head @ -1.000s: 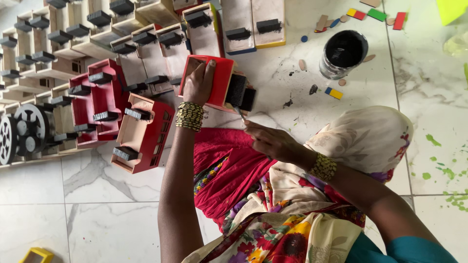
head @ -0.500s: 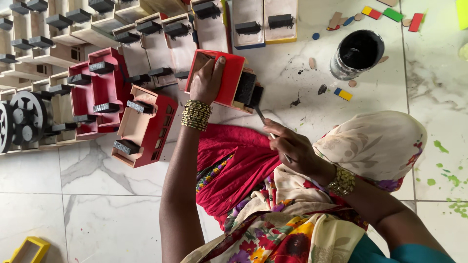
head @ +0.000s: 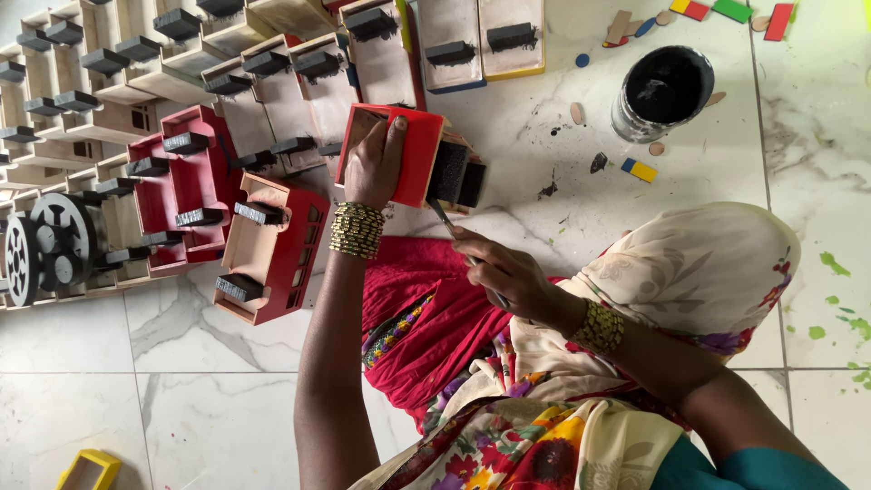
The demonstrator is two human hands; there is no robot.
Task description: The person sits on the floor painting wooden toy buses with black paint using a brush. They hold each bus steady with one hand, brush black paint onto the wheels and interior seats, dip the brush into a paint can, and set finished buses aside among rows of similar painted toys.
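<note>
The left hand (head: 376, 163) holds a red wooden box (head: 399, 150) on the white marble floor (head: 227, 399), with its fingers wrapped tight on the box. The box has black blocks at its end. The right hand (head: 508, 272) has its fingers pinched on a thin paintbrush (head: 451, 222), whose tip is just beside the black blocks. A black paint pot (head: 662, 91) stands near the far edge of the floor. More red and plain wooden boxes (head: 263, 245) lie in rows beside the left hand.

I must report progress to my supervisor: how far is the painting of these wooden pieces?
Done: many pieces in the rows already carry black blocks. In hand: the left hand steadies a red piece while the right hand brushes its block black. Left: cannot tell; the paint can stands open.
</note>
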